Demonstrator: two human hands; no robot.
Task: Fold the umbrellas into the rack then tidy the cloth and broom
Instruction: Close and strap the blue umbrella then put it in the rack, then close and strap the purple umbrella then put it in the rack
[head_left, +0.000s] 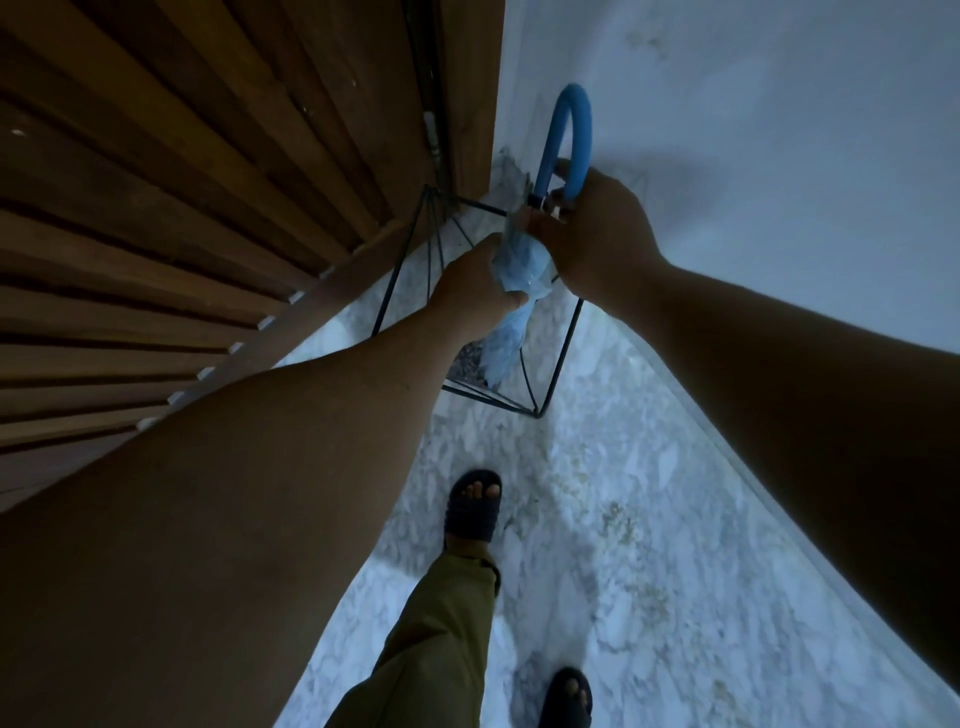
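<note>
A folded light-blue umbrella (506, 343) stands tip-down inside a black wire rack (563, 353) on the floor, in the corner between a slatted wooden door and a white wall. Its blue hooked handle (569, 130) points up against the wall. My left hand (475, 286) grips the bunched canopy in the middle. My right hand (592, 234) holds the umbrella at the base of the handle. No cloth or broom is in view.
The slatted wooden door (182, 208) fills the left side. The white wall (779, 156) runs along the right. The pale marble floor (597, 519) lies between them, with my two feet in dark sandals (472, 506) a step behind the rack.
</note>
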